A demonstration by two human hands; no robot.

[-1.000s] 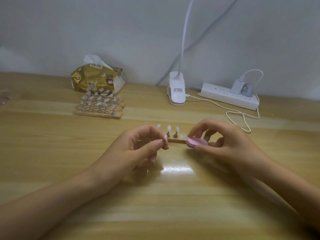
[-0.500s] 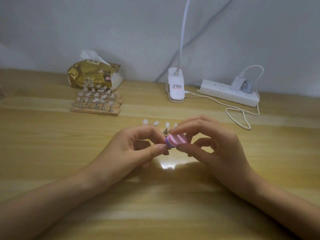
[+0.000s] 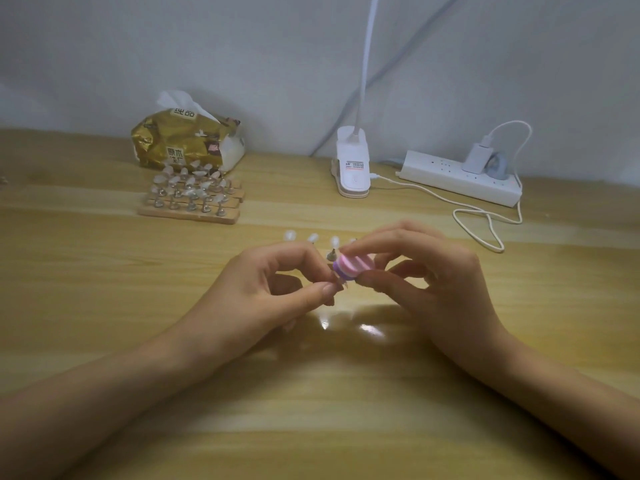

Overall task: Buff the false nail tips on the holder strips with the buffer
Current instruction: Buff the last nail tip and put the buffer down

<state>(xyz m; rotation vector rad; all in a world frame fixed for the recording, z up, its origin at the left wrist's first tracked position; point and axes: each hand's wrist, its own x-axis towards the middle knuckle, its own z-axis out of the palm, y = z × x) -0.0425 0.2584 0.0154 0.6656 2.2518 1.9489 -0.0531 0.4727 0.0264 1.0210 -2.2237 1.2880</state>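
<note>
The right hand (image 3: 440, 285) pinched the pink-and-purple buffer (image 3: 353, 266) between thumb and fingertips. It touched the left hand (image 3: 270, 292), whose thumb and forefinger pinched the holder strip, mostly hidden behind them. A row of nail tips (image 3: 312, 238) stood just beyond its fingers. More loaded strips (image 3: 189, 202) lay well beyond the left hand.

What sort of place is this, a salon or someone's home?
Probably a home or small workshop desk for nail work: a wooden table against a plain wall, stacked holder strips of false nail tips, a clip lamp and a power strip.
</note>
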